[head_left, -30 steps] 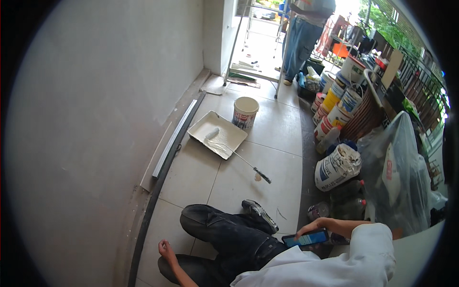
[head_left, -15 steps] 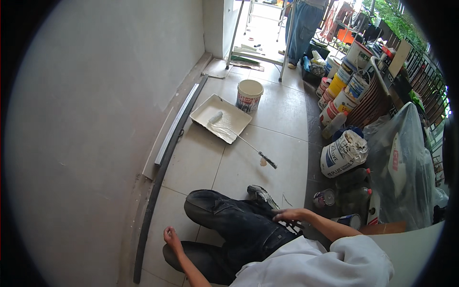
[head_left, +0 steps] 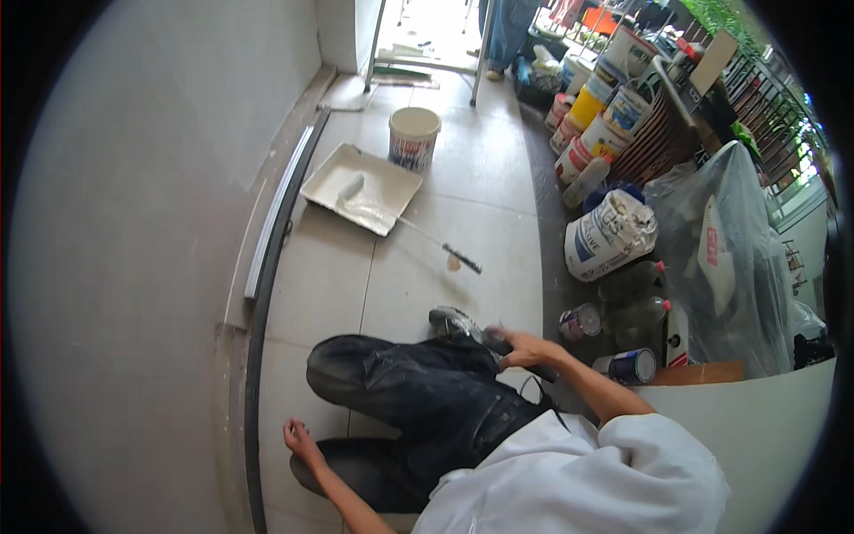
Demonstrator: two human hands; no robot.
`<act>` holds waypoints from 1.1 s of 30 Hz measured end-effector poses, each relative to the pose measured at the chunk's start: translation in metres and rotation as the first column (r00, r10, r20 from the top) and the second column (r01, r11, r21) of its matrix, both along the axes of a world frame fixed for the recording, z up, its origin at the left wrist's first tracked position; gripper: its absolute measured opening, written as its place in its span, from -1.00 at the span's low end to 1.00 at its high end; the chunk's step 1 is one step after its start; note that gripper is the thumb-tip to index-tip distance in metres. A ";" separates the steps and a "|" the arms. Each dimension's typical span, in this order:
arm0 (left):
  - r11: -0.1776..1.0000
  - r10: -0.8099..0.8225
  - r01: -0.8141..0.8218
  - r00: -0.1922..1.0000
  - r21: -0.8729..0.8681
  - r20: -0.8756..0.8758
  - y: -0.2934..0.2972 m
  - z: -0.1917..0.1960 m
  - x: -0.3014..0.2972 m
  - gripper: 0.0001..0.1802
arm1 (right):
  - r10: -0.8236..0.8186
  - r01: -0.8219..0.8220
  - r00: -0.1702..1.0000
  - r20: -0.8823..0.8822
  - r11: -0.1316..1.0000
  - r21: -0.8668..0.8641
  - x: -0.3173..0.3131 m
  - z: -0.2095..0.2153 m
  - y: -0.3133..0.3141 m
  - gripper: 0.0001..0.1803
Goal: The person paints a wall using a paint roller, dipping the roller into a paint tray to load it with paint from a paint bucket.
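The right hand, lower centre, is closed around a dark object. The left hand, lower left, hangs half-curled and empty near a knee.

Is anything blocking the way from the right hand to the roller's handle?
Nothing visible blocks it: the right hand and the roller's handle have floor between them. The shoe sits close by, just left of that line. The hand appears to grip a dark, flat object.

Open floor tiles separate the right-hand fingers from the paint tray, the roller handle lying between.
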State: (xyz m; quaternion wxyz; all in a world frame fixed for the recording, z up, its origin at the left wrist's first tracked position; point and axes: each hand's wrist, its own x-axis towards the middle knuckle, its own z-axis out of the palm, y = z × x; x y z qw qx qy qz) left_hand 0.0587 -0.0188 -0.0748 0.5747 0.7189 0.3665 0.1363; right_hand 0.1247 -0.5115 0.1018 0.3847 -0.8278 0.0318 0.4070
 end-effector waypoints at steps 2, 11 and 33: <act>1.000 0.001 -0.002 0.998 -0.028 -0.059 0.007 -0.008 -0.002 -0.70 | 0.004 0.038 0.901 -0.433 0.995 0.089 0.006 0.010 0.027 0.02; 0.997 0.076 -0.076 0.997 -0.010 0.025 -0.005 -0.017 0.022 -0.79 | 0.079 -0.025 0.638 -0.766 0.996 0.082 -0.055 -0.028 -0.050 -0.14; 0.994 -0.004 0.000 0.999 0.109 0.033 0.015 -0.035 0.012 -0.77 | 0.096 0.031 0.745 -0.660 0.984 0.178 -0.054 -0.069 -0.014 -0.27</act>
